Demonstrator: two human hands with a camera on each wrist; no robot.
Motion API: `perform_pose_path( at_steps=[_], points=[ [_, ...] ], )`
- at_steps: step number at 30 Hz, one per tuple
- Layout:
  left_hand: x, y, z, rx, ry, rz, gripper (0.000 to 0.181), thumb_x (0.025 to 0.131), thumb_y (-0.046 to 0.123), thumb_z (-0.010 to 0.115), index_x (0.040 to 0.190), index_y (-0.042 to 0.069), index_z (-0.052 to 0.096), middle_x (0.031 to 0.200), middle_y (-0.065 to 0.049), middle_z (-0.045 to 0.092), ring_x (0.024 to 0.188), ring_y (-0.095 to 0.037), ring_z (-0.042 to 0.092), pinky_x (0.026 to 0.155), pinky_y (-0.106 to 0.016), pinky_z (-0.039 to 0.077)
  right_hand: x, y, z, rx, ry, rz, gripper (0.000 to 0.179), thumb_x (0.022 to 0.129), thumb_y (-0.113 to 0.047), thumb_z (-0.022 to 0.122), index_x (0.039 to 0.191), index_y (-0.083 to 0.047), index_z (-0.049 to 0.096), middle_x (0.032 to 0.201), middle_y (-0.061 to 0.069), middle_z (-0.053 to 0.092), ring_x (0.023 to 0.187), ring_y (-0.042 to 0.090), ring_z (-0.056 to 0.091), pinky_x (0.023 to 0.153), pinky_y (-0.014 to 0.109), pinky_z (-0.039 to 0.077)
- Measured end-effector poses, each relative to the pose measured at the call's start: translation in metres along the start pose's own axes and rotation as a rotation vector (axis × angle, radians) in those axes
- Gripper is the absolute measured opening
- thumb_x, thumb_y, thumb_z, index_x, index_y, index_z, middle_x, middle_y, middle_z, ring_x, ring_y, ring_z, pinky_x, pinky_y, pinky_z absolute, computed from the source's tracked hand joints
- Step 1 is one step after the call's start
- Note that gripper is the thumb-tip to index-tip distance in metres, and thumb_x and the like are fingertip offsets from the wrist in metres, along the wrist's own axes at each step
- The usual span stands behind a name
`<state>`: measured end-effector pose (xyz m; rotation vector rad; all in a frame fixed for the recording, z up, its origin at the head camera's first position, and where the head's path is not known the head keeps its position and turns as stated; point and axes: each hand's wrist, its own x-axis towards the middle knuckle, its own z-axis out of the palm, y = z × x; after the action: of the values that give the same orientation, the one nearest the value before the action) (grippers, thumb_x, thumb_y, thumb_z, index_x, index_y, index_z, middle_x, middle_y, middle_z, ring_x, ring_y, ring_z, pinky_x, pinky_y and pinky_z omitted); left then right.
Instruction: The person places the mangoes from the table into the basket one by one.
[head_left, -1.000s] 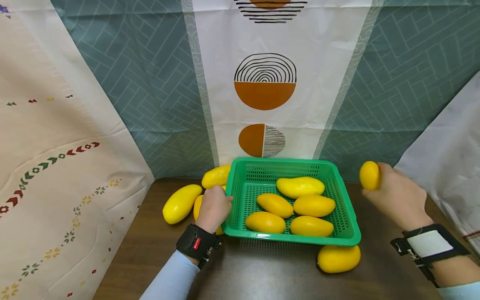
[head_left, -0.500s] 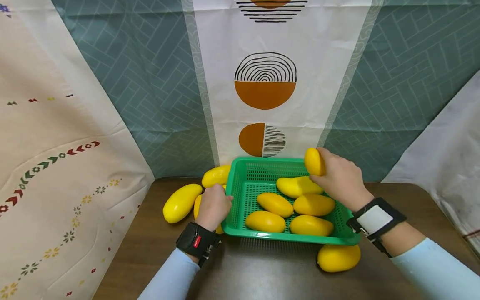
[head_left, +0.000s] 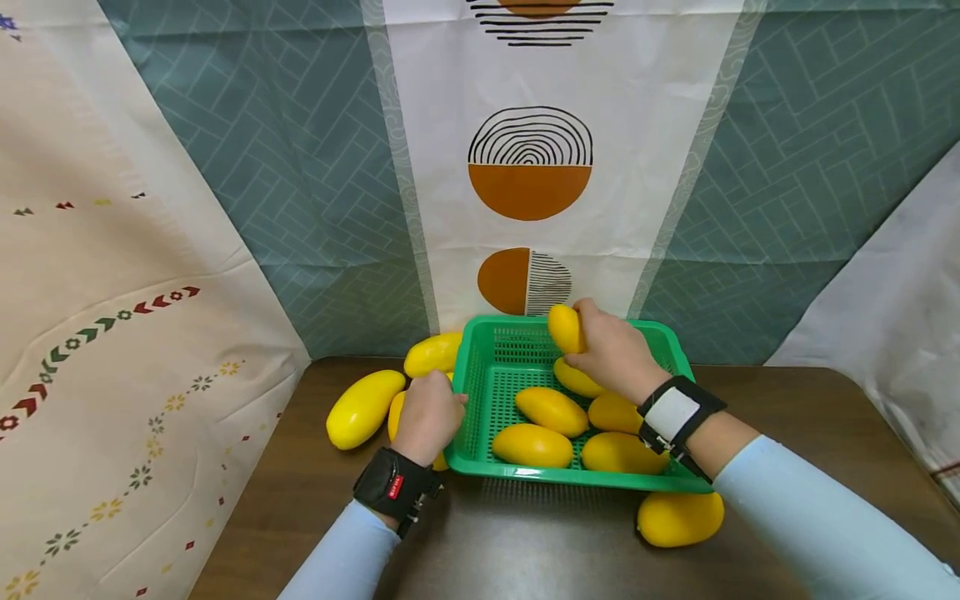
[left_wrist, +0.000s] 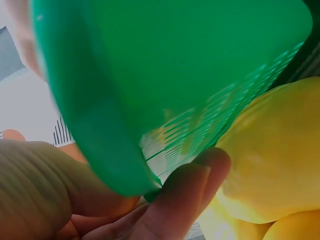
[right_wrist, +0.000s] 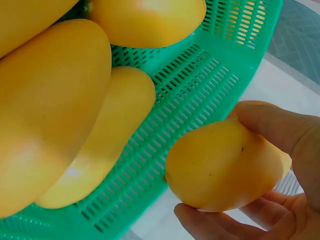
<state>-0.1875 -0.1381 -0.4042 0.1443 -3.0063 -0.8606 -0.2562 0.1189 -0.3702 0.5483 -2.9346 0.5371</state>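
My right hand [head_left: 617,353] grips a yellow mango [head_left: 566,328] over the back part of a green plastic basket [head_left: 585,476]. In the right wrist view, thumb and fingers wrap this mango [right_wrist: 225,167] close over the basket's slotted wall. Several mangoes lie inside the basket, among them one at the front left [head_left: 532,446]; my right hand and wrist partly cover others. My left hand [head_left: 429,418] holds the basket's left rim, and the left wrist view shows thumb and fingers pinching the rim [left_wrist: 112,165]. A mango [left_wrist: 277,150] outside the basket sits right by those fingertips.
Several more mangoes lie left of the basket on the brown table [head_left: 292,500], including a long one [head_left: 364,409] and one at the back [head_left: 433,354]. Another mango [head_left: 679,518] rests by the basket's front right corner. A patterned cloth [head_left: 315,167] hangs behind the table.
My right hand has carried the mango leftward from beside the basket's right side to above its back middle. The left hand has stayed on the rim.
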Motion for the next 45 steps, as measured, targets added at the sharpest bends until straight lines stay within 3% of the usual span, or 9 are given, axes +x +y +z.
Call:
perform_pose_path(
  at_steps=[6, 15, 22, 30, 45],
  points=[
    [-0.001, -0.001, -0.002, -0.013, 0.002, 0.014, 0.032, 0.088, 0.022, 0.064, 0.059, 0.012, 0.055, 0.053, 0.002, 0.030, 0.043, -0.017, 0.046, 0.041, -0.025, 0.039, 0.016, -0.007, 0.017, -0.023, -0.084, -0.037, 0.069, 0.073, -0.027, 0.078, 0.126, -0.006, 0.040, 0.097, 0.007, 0.057, 0.076, 0.019, 0.055, 0.064, 0.035, 0.047],
    [0.000, -0.001, 0.000, -0.018, 0.003, 0.001, 0.026, 0.088, 0.022, 0.064, 0.066, 0.011, 0.057, 0.055, 0.000, 0.035, 0.045, -0.015, 0.048, 0.042, -0.025, 0.040, 0.032, -0.009, 0.039, -0.031, -0.229, -0.021, 0.073, 0.073, -0.029, 0.078, 0.131, -0.003, 0.042, 0.103, 0.009, 0.057, 0.083, 0.020, 0.055, 0.071, 0.035, 0.047],
    [0.001, -0.001, -0.001, 0.007, 0.012, 0.013, 0.027, 0.088, 0.023, 0.065, 0.065, 0.010, 0.056, 0.055, 0.001, 0.035, 0.046, -0.015, 0.048, 0.042, -0.026, 0.041, 0.040, -0.014, 0.049, -0.024, -0.221, -0.043, 0.062, 0.074, -0.027, 0.077, 0.124, -0.004, 0.048, 0.097, 0.006, 0.057, 0.082, 0.020, 0.053, 0.072, 0.035, 0.045],
    [0.001, -0.001, 0.000, 0.005, -0.004, -0.005, 0.025, 0.088, 0.023, 0.064, 0.068, 0.009, 0.058, 0.054, 0.000, 0.038, 0.045, -0.015, 0.048, 0.041, -0.025, 0.041, 0.041, -0.024, 0.058, -0.062, -0.284, -0.061, 0.070, 0.077, -0.030, 0.074, 0.133, -0.001, 0.044, 0.107, 0.012, 0.053, 0.086, 0.021, 0.051, 0.072, 0.033, 0.045],
    [0.001, -0.002, 0.000, -0.012, -0.005, -0.009, 0.025, 0.089, 0.023, 0.064, 0.070, 0.008, 0.059, 0.054, -0.001, 0.041, 0.045, -0.015, 0.049, 0.041, -0.025, 0.041, 0.040, -0.029, 0.067, -0.054, -0.295, -0.063, 0.068, 0.077, -0.026, 0.075, 0.132, -0.001, 0.045, 0.115, 0.016, 0.052, 0.095, 0.024, 0.051, 0.079, 0.035, 0.045]
  ],
)
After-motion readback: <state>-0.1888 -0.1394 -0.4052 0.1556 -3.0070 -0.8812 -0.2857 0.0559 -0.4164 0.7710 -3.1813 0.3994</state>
